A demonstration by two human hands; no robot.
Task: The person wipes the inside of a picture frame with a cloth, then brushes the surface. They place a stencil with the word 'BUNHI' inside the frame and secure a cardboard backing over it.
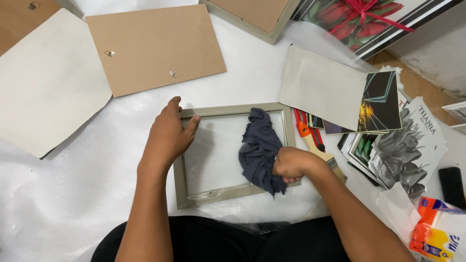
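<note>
A grey-green picture frame (233,110) with a clear pane lies flat on white foam sheeting in front of me. My left hand (167,136) rests on its upper left corner, fingers spread over the rail. My right hand (290,165) is closed on a crumpled dark blue cloth (259,145), which lies on the right half of the pane. My forearms reach in from the bottom edge.
A paintbrush with an orange handle (315,145) lies right of the frame. Printed pictures and a beige sheet (323,87) pile up at right. A brown backing board (153,46) and a beige sheet (46,85) lie at upper left. Another frame (255,17) is at top.
</note>
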